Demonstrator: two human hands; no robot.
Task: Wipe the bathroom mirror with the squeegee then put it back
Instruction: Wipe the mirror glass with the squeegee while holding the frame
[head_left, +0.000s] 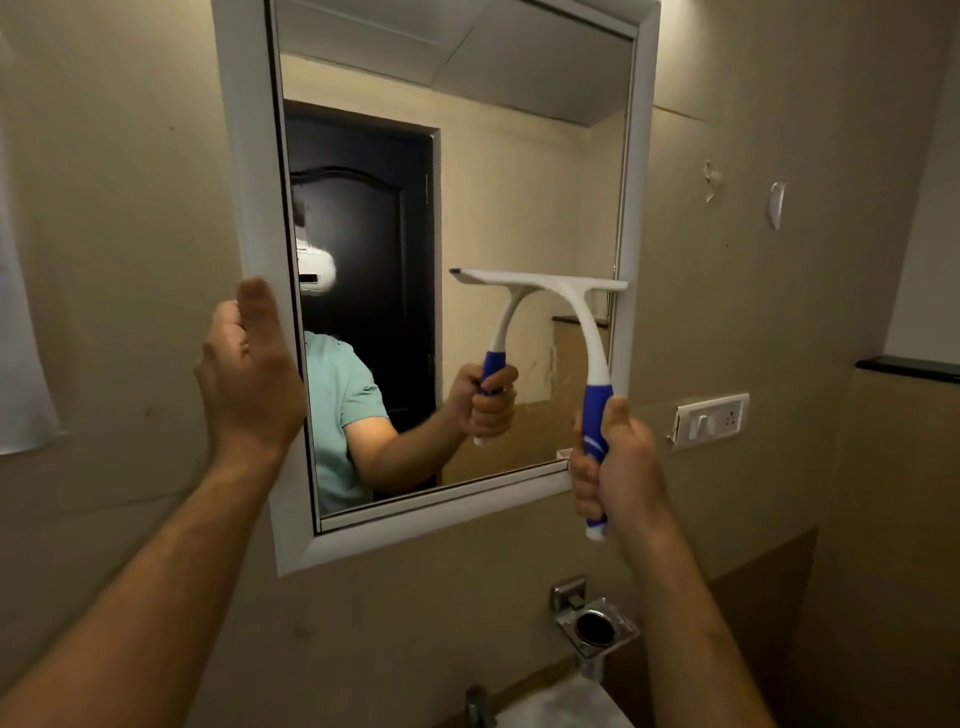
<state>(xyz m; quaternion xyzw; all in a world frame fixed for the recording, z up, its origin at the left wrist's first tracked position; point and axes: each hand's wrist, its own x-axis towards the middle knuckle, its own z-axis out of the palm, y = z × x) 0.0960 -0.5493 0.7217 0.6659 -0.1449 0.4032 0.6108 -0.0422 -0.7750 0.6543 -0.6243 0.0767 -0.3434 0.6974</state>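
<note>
Head view. Beige bathroom wall (519, 597): white-framed mirror (519, 182), switch plate (711, 420) to its right, chrome holder (595, 623) below. Squeegee (576, 312): white blade against the glass at the mirror's lower right, blue handle pointing down. Right hand (618, 467): fist closed around the handle. Left hand (249, 374): open, flat against the mirror's left frame edge, holding nothing.

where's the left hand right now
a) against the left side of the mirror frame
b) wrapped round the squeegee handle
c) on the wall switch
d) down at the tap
a: the left hand rests open against the left side of the white mirror frame, while the right hand holds the squeegee.
</note>
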